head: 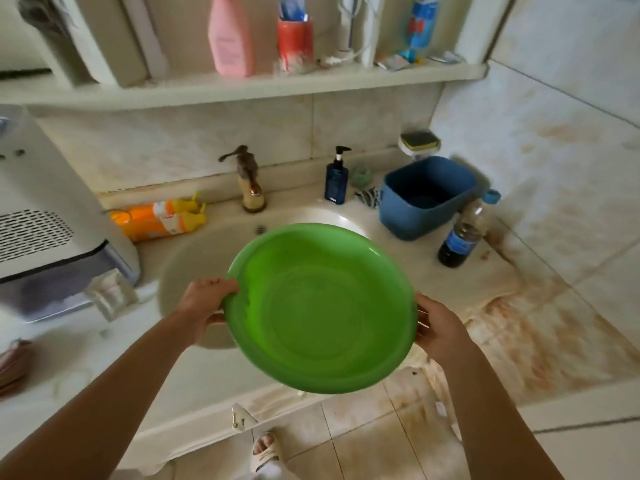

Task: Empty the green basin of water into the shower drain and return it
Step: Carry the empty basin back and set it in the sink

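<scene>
The round green basin (320, 308) hangs in the air over the front edge of the white sink (194, 265), tilted a little toward me. I see no water in it. My left hand (204, 304) grips its left rim, thumb on top. My right hand (440, 330) grips the right rim. The shower drain is not in view.
A faucet (250, 181) stands behind the sink. On the counter are two orange bottles (157, 220) at left, a blue pump bottle (336, 178), a blue tub (426, 195) and a dark bottle (464, 233) at right. A white appliance (45, 216) fills the left side. A shelf with toiletries hangs above.
</scene>
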Motion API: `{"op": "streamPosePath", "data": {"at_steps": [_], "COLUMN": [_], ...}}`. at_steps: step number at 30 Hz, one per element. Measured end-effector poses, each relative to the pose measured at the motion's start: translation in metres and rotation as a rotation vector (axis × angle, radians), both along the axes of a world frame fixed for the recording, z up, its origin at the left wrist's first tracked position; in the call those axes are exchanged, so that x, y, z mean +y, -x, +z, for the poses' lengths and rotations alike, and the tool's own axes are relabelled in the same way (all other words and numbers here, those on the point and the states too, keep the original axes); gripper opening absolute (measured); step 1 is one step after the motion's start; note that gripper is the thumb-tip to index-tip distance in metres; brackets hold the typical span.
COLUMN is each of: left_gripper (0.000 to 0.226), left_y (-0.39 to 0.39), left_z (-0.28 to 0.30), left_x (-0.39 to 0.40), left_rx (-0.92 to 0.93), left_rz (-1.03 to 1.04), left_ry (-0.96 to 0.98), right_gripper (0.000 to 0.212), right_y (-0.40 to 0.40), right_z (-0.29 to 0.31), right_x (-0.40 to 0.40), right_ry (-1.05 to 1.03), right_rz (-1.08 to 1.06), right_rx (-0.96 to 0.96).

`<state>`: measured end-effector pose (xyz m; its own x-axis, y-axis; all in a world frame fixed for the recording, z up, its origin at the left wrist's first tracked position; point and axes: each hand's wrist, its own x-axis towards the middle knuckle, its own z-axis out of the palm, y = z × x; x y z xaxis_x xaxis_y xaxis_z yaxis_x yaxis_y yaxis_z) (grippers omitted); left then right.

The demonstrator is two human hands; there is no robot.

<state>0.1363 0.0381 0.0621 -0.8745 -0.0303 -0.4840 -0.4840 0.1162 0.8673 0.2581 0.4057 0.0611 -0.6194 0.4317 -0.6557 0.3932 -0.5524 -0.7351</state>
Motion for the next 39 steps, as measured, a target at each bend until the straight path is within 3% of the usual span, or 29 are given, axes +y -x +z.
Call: {"op": "streamPosePath", "data": {"at_steps": [15,21,31,39], "left_gripper": [0.02,0.007,0.004,0.01], "left_y": [0.079,0.083,0.086,0.07], "left_z": [-0.03,-0.04,-0.06,-0.096], "left_x": [-0.072,-0.084,-0.067,-0.041], "left_rx": [-0.11,-0.119,-0.086,-0.097], "left_rz": [0.174,0.248,0.37,0.431], "left_ry": [-0.094,-0.108,-0.119,-0.063], "right_gripper": [0.028,0.028,0.023,0.042], "right_y": [0.121,0.16,0.219,0.233], "right_z": [0.001,-0.007,-0.018,-0.059], "right_x": [-0.069,-0.08,-0.061,-0.04], "right_ry": [-0.158,-0.152,-0.174,-0.233], "right_rz": [0.178,0.268,0.465,0.496], "right_rx": [-0.039,-0.078,-0.177,-0.265]}}
